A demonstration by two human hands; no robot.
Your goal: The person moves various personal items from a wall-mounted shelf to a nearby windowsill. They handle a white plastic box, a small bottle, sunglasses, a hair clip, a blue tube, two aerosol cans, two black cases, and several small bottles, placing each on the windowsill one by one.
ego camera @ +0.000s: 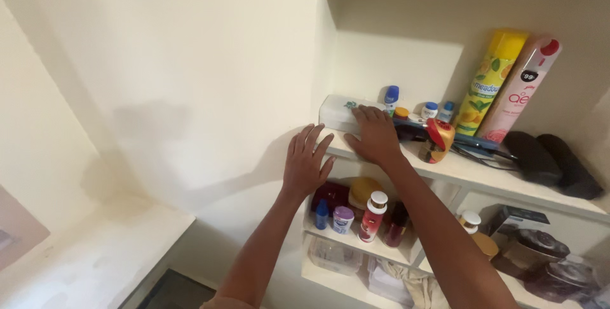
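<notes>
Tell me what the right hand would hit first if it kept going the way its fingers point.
The right hand already lies on the white box; past it, probably the blue-capped bottle, then the alcove's back wall. Depth is uncertain.

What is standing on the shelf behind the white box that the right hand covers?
Behind the white box a small blue-capped bottle stands. The right hand hides the box's right end, so anything behind there cannot be seen.

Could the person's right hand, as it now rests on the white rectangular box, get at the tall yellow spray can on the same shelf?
Probably yes. The right hand lies on the white rectangular box; the tall yellow spray can leans farther right, with only low small bottles between.
</notes>
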